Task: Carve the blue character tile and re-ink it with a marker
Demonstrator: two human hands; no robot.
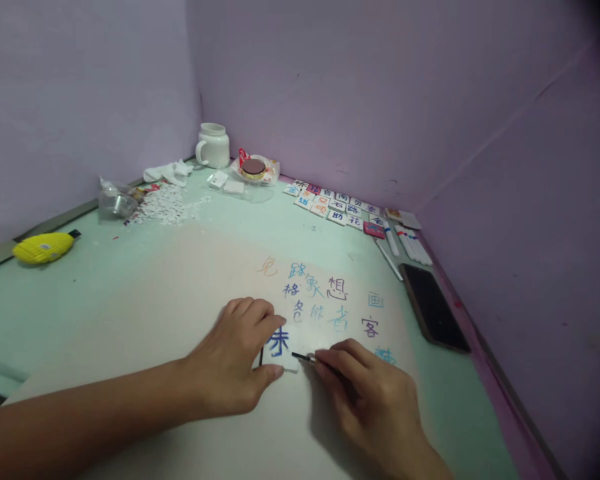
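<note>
My left hand [240, 360] grips a small white square block [286, 363] between thumb and fingers, near the middle of the white sheet. A blue Chinese character is drawn on its top face, and a dark line runs along its left side. A slim dark-tipped tool [303, 357] is pinched in my right hand [375, 393], its point at the block's right edge. Whether the point touches the block I cannot tell. Most of the tool's handle is hidden by my fingers. Under both hands lies the sheet [180, 320], with characters in purple, blue and orange above the block.
Several character tiles [337, 205] lie along the back wall. White markers [413, 243] and a phone [435, 307] are at right. White scraps [163, 203], a clear plastic bag [116, 200], a yellow banana-shaped item [45, 247], a mug [213, 145] and a round container [254, 168] stand farther back.
</note>
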